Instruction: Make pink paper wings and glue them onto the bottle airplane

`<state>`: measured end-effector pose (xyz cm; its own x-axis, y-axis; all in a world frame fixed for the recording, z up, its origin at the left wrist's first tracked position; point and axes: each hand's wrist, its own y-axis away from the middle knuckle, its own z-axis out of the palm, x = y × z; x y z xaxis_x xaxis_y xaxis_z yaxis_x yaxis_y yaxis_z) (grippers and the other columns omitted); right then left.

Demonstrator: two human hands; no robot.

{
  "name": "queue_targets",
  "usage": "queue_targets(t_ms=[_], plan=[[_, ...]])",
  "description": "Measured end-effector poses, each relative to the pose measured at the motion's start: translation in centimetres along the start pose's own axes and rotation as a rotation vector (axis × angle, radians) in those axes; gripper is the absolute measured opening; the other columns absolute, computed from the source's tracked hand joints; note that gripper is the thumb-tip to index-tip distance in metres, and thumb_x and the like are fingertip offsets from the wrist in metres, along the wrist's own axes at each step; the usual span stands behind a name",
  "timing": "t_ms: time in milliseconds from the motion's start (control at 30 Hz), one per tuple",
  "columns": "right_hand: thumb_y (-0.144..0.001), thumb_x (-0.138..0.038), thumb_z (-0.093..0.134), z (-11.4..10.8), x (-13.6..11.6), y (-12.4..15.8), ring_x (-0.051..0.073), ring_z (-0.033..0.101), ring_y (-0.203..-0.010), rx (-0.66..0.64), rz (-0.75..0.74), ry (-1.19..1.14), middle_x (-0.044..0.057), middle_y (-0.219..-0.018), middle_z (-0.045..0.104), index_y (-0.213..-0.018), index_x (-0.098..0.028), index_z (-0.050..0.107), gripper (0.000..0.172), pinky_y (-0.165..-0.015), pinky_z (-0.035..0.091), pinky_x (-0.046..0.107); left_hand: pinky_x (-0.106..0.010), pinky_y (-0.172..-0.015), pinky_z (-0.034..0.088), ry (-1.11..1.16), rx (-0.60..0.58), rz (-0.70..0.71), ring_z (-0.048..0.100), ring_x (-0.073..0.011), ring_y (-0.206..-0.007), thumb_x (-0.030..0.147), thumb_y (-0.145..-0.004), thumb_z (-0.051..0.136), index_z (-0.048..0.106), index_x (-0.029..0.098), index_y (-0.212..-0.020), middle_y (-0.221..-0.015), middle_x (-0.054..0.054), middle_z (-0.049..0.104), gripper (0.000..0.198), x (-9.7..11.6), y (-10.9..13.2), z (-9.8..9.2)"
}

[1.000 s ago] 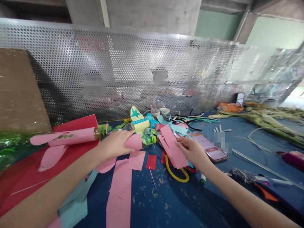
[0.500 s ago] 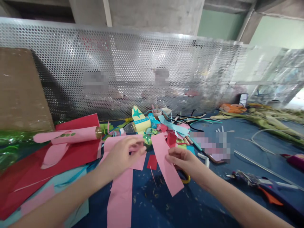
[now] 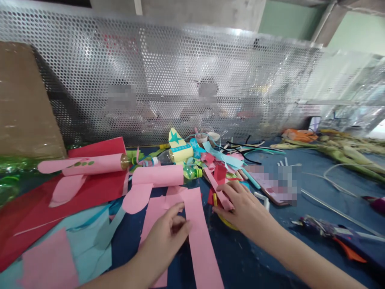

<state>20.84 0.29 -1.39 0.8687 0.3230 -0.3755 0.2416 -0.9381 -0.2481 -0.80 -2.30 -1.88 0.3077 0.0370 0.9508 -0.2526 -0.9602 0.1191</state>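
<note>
I note: pink paper strip (image 3: 200, 237), red sheet (image 3: 102, 190), yellow cone (image 3: 179, 150) with teal star, blue tabletop (image 3: 237, 261), silver perforated screen (image 3: 180, 80).

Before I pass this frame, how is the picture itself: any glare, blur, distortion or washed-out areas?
Head view: glare whitens the perforated screen in its upper middle; the wide lens bows its top edge; pixel patches hide the figures behind it and the phone; the far right corner is overexposed; the left hand, right hand and pink strip are slightly soft but readable.
</note>
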Motion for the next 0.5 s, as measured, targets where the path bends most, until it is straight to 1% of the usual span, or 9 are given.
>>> queue_targets(t_ms=[67,167,200,300,400,500], plan=[[-0.076,-0.037,0.069,0.26,0.41,0.00,0.035,0.056,-0.104,-0.056,0.004,0.101,0.015,-0.107,0.058,-0.111,-0.016,0.059,0.042,-0.088,0.045,0.048,-0.033,-0.067,0.048,-0.036,0.007,-0.024,0.061,-0.0213,-0.069,0.043,-0.077,0.055,0.046,0.010,-0.125,-0.068,-0.001,0.062,0.059,-0.15,0.04,0.13],[-0.073,-0.041,0.071,0.67,0.36,0.22,0.035,0.058,-0.101,-0.124,0.022,0.138,0.014,-0.103,0.059,-0.116,-0.017,0.056,0.051,-0.085,0.046,0.049,-0.033,-0.071,0.048,-0.004,-0.044,-0.041,0.063,-0.0221,-0.075,0.045,-0.077,0.052,0.044,0.012,-0.125,-0.074,-0.003,0.066,0.059,-0.05,0.02,0.23],[-0.074,-0.040,0.070,0.75,0.23,0.33,0.035,0.058,-0.101,-0.123,0.025,0.136,0.013,-0.104,0.059,-0.117,-0.018,0.055,0.051,-0.085,0.046,0.048,-0.033,-0.072,0.048,-0.002,-0.046,-0.045,0.064,-0.0225,-0.076,0.046,-0.077,0.051,0.044,0.013,-0.124,-0.075,-0.004,0.067,0.059,-0.01,-0.01,0.23],[-0.078,-0.028,0.062,0.73,-0.17,0.56,0.031,0.060,-0.098,-0.103,0.016,0.106,0.012,-0.104,0.058,-0.118,-0.021,0.052,0.041,-0.084,0.046,0.045,-0.034,-0.070,0.048,-0.054,-0.028,-0.041,0.064,-0.0231,-0.076,0.046,-0.078,0.050,0.042,0.012,-0.125,-0.073,-0.003,0.066,0.059,-0.09,-0.07,0.19],[-0.074,-0.020,0.058,0.54,-0.18,0.42,0.031,0.059,-0.098,-0.075,0.051,0.054,0.012,-0.101,0.060,-0.109,-0.019,0.052,0.035,-0.083,0.046,0.043,-0.033,-0.067,0.048,-0.108,-0.035,0.006,0.063,-0.0223,-0.072,0.044,-0.081,0.048,0.039,0.012,-0.127,-0.070,-0.002,0.065,0.056,-0.40,-0.04,0.19],[-0.072,-0.020,0.056,0.65,0.29,0.02,0.030,0.060,-0.098,0.011,0.109,-0.070,0.010,-0.097,0.062,-0.102,-0.021,0.046,0.032,-0.082,0.045,0.041,-0.029,-0.063,0.047,-0.127,-0.050,0.062,0.061,-0.0187,-0.066,0.038,-0.083,0.049,0.030,0.017,-0.136,-0.067,0.002,0.063,0.060,-0.78,0.01,0.25]])
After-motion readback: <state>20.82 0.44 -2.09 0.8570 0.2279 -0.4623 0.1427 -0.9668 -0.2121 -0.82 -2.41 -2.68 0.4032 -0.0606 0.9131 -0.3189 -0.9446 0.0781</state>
